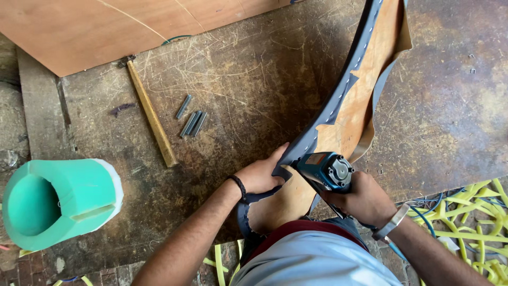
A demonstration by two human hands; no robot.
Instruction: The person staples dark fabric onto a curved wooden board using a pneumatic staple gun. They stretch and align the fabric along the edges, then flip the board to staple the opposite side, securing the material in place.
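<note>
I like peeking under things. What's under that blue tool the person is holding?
Under the blue tool lies the grey fabric edge folded over a curved plywood piece. The right hand grips the tool; its nose and the spot it presses are hidden.

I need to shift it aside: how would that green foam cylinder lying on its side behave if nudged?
The green foam cylinder probably rolls easily, since it lies on its curved side. Hollow and foam-like, it likely weighs little for its bulk. Its wall may dent slightly under a grip.
</note>
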